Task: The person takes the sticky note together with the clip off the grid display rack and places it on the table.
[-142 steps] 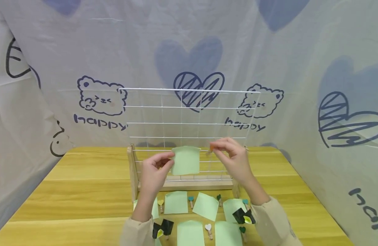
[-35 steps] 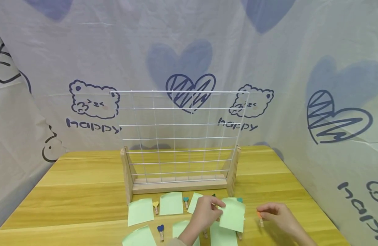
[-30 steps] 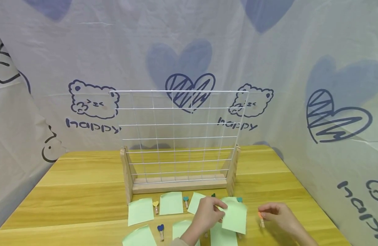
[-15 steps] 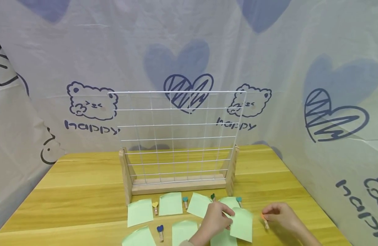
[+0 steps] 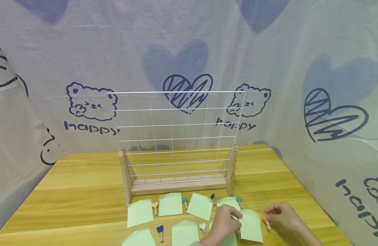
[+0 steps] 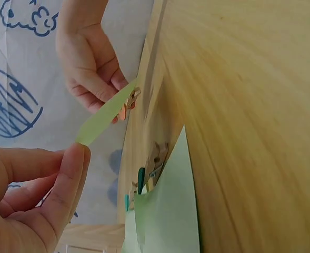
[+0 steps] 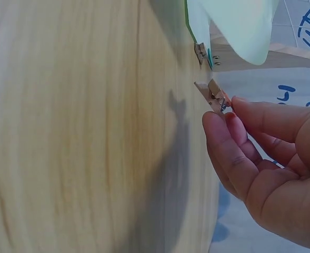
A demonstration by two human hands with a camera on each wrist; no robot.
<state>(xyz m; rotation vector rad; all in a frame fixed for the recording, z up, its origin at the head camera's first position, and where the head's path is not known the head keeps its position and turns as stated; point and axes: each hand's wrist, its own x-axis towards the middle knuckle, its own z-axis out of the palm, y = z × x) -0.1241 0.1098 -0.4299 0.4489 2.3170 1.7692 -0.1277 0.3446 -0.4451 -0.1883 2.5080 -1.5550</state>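
My left hand [image 5: 224, 222] pinches a pale green sticky note [image 5: 251, 226] at its left edge, above the table's front right. Just right of it, my right hand [image 5: 282, 216] pinches a small wooden clothespin [image 5: 267, 223] with an orange top. In the right wrist view that clothespin [image 7: 213, 96] is squeezed between thumb and fingers, and its free end looks spread. The left wrist view shows the held note [image 6: 105, 113] nearly edge-on, reaching close to the clothespin. Whether the two touch I cannot tell.
Several green notes [image 5: 140, 212] lie in two rows on the wooden table [image 5: 78, 191]. Heart-topped clothespins, such as a blue one [image 5: 160, 233] and a white one [image 5: 203, 228], lie between them. Behind stands a white wire grid [image 5: 179, 138] on a wooden base [image 5: 179, 187].
From in front of the wire grid, both hands have come down to the table's front right, still holding the note and the clothespin. Lately they drift slightly right; the white-heart clothespin shows again.
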